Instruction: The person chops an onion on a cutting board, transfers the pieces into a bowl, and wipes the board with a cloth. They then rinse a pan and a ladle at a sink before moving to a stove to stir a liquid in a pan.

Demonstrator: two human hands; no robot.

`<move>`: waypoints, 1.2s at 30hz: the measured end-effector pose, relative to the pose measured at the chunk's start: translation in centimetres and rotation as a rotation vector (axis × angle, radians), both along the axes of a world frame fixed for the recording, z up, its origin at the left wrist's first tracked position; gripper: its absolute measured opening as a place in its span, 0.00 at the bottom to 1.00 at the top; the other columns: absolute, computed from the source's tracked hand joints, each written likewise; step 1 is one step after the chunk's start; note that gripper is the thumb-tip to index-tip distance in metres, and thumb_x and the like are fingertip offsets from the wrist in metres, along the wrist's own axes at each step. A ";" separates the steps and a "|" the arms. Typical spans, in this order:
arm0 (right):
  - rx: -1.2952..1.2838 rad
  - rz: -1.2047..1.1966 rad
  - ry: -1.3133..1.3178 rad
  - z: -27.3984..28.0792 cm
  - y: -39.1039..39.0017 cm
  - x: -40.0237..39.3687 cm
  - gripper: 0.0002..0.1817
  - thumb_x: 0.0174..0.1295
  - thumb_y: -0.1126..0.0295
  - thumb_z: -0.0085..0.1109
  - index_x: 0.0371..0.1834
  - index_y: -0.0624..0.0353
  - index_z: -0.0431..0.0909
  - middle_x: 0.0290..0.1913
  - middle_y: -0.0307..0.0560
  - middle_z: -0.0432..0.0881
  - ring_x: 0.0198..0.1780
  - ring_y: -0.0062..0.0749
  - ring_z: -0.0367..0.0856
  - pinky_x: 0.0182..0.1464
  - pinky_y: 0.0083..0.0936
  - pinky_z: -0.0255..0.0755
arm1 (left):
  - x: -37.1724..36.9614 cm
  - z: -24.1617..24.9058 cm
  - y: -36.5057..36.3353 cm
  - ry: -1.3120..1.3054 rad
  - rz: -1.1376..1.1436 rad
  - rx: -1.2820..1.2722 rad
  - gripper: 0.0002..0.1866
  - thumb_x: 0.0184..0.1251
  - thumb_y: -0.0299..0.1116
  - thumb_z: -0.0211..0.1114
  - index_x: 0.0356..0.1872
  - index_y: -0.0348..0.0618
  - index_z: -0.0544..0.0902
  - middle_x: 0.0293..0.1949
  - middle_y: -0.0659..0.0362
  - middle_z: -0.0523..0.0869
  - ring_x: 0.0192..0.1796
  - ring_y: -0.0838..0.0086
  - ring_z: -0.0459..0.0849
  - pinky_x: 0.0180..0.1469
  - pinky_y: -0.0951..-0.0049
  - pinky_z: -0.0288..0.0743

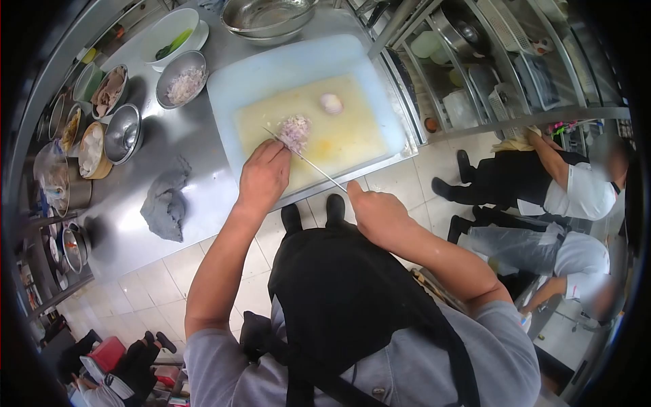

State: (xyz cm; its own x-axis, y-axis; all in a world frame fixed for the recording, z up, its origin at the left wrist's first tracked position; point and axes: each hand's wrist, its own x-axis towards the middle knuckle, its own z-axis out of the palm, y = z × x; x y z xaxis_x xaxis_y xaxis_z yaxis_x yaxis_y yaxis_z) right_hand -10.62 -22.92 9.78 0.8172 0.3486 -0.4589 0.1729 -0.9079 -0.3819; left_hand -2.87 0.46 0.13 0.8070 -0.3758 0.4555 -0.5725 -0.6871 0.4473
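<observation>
My right hand is wrapped round the handle of a kitchen knife. The blade slants up and left across the yellowed cutting board, its edge beside a pile of finely chopped onion. My left hand is closed, its fingertips pressed together at the blade near the tip; exactly how they grip it is partly hidden. Farther up the board, to the right of the pile, lies a peeled piece of onion, apart from both hands. A larger bluish-white board lies underneath.
Left of the boards are a metal bowl of chopped onion, a grey cloth and a bare metal bowl. A white bowl with green vegetables and metal strainers stand behind. Two people stand at the right, near shelving.
</observation>
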 end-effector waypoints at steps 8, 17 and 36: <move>0.004 0.002 -0.001 0.1 -0.3 -0.1 0.16 0.55 0.83 0.53 0.47 0.70 0.67 0.29 0.66 0.84 0.37 0.65 0.86 0.41 0.55 0.78 | -0.2 -0.4 0.1 -0.036 0.004 -0.045 0.06 0.57 0.19 0.68 0.36 0.37 0.85 0.45 0.52 0.87 0.53 0.56 0.86 0.54 0.61 0.83; 0.030 0.023 -0.039 -0.2 0.0 -0.3 0.16 0.54 0.83 0.54 0.47 0.71 0.67 0.27 0.66 0.83 0.34 0.66 0.85 0.39 0.54 0.79 | -0.5 -0.6 0.4 -0.033 0.014 -0.003 0.07 0.59 0.20 0.68 0.39 0.37 0.85 0.47 0.53 0.87 0.54 0.56 0.86 0.55 0.61 0.83; 0.063 -0.027 -0.026 -2.8 0.5 -0.1 0.14 0.60 0.78 0.53 0.48 0.71 0.68 0.28 0.68 0.83 0.34 0.66 0.85 0.40 0.56 0.78 | -1.4 0.4 0.4 0.032 0.068 -0.145 0.08 0.60 0.21 0.69 0.41 0.36 0.84 0.47 0.50 0.85 0.53 0.52 0.84 0.57 0.59 0.80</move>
